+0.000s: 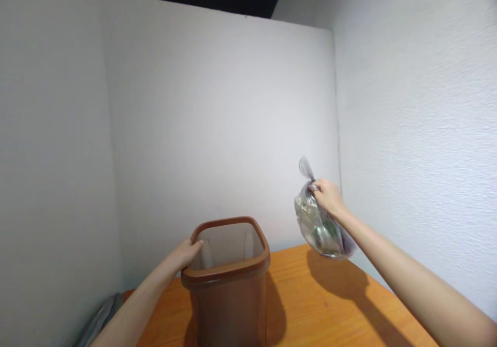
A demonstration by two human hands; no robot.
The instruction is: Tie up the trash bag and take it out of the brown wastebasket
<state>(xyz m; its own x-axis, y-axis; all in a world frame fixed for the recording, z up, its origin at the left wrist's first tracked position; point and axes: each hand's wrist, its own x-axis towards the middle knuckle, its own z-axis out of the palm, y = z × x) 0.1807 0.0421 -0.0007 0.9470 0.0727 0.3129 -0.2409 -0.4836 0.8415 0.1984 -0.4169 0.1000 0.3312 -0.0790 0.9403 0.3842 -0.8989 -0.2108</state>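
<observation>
Nearest me, my left hand (185,254) rests on the near-left rim of the brown bin (229,279), fingers curled over the edge in a light grip that steadies it on the orange surface (322,305). The bin stands upright, its long axis vertical, its mouth open upward and slightly toward me; I see nothing inside it.

Further out to the right, my right hand (328,196) is closed tight around the gathered neck of a clear plastic bag (320,228), which hangs in the air above the surface, well apart from the bin and near the right wall (419,129). The bag's long axis runs slanted, its twisted tail pointing up and left, its bulging bottom down and right; the contents are too blurred to name.

The risk, as I judge it: the thin film could slip through my fist or tear under the load and spill. The tall bin could also tip if my left hand pushes sideways on the rim.
</observation>
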